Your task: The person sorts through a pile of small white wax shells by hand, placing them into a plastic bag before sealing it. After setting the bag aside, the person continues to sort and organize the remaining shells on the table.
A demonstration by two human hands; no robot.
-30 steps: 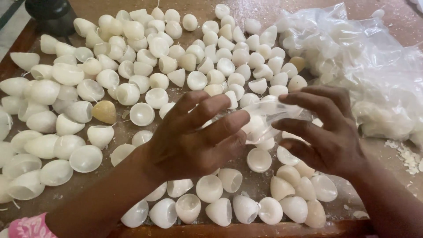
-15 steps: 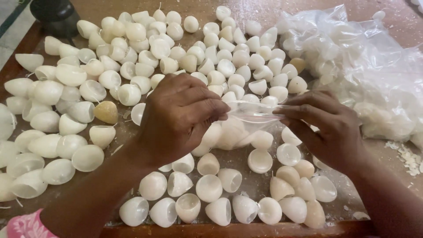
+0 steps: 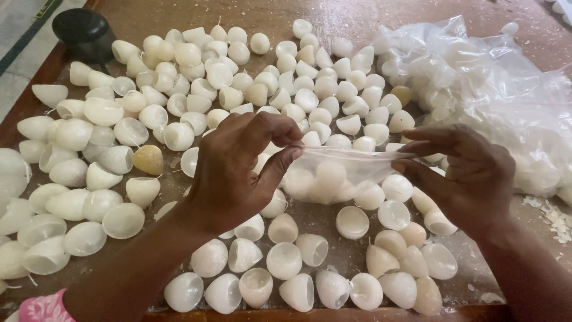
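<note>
Bag (image 3: 339, 173) now stretched between hands (image 3: 238, 173)

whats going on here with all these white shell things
A person is holding a small clear plastic bag stretched between both hands over a wooden table. The left hand pinches one end of its top edge and the right hand the other. The bag holds several white cup-shaped pieces. Many more pieces are spread on the table, with a heap of filled bags at the right.
</note>
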